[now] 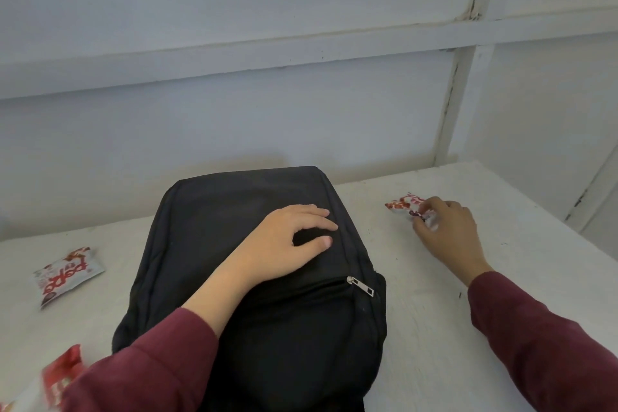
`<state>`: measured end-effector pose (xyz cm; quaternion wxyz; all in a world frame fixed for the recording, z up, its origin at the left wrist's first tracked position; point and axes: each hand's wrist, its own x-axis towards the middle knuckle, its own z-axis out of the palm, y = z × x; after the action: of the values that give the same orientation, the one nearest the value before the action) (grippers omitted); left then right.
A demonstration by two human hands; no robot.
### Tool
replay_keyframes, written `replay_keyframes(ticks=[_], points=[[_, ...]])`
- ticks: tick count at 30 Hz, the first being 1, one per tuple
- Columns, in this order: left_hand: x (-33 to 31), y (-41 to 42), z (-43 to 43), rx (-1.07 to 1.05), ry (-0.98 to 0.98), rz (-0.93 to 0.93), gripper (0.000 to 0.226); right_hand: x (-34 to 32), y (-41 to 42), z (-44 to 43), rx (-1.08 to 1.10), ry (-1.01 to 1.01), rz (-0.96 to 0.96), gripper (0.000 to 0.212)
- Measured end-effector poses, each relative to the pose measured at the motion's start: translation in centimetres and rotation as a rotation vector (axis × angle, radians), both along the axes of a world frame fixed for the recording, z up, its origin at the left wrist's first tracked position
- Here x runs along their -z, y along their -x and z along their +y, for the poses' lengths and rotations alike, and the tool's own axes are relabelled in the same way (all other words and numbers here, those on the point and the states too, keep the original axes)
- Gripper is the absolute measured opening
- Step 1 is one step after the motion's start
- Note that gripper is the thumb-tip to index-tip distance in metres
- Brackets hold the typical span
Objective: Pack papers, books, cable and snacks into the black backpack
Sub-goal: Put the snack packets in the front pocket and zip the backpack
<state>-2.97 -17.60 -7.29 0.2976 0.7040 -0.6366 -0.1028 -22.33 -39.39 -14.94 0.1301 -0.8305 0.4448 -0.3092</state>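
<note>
A white-painted counter (pixel 434 328) runs up to a pale panelled wall (pixel 234 110) in front of you, and the black backpack (pixel 234 211) lies flat on it at the centre. Its long axis runs from your body toward the wall, leaning a little to the right as it goes. The rounded far end stops just short of the wall and the near end drops out of the bottom of the view. The front face is up, with a zip line crossing it and the metal zip pull (pixel 361 287) lying at the right end of that line.

Your left hand (pixel 287 241) rests palm down on the upper half of the backpack. Its fingers are loosely spread and only slightly bent, with the tips touching the fabric and nothing held in them. Your right hand (pixel 448 231) reaches out to the right of the backpack, where its fingers curl over and pinch a red-and-white snack packet (pixel 403 202) that lies on the counter, well apart from the bag.

A second packet (pixel 65 273), white with red print, lies flat on the counter to the left of the backpack. A red packet (pixel 62 375), blurred, sits at the lower left corner beside your maroon sleeve (pixel 150 371).
</note>
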Motion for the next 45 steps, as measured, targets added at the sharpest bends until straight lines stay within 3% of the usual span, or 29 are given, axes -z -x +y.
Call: replay_keyframes(ticks=[7, 13, 21, 29, 34, 38, 42, 45], points=[[-0.3, -1.2, 6.7, -0.004, -0.079, -0.008, 0.060, -2.6, 0.4, 9.4, -0.218, -0.012, -0.222, 0.012], [-0.5, -2.6, 10.8, -0.153, 0.062, -0.046, 0.022, -4.7, 1.7, 17.8, -0.417, 0.075, -0.378, 0.019], [-1.9, -1.5, 11.4, -0.331, 0.213, -0.085, 0.015, -4.5, 1.0, 22.8, -0.637, 0.271, -0.131, 0.025], [-2.0, -0.6, 11.9, -0.338, 0.386, -0.103, 0.016, -4.9, -1.8, 24.4, -0.408, 0.457, 0.138, 0.037], [-1.9, -0.6, 12.1, -0.351, 0.389, -0.108, 0.011, -4.3, -1.3, 28.4, -0.537, 0.368, 0.103, 0.038], [-1.6, -0.5, 12.1, -0.352, 0.409, -0.125, 0.007, -3.3, -1.9, 29.3, -0.488, 0.244, 0.304, 0.061], [-1.6, -0.3, 12.1, -0.358, 0.435, -0.131, 0.006, -3.6, -2.5, 27.5, -0.497, 0.197, 0.445, 0.061], [-1.6, -0.4, 12.0, -0.369, 0.440, -0.141, 0.007, -4.0, -3.1, 26.0, -0.623, 0.157, 0.379, 0.072]])
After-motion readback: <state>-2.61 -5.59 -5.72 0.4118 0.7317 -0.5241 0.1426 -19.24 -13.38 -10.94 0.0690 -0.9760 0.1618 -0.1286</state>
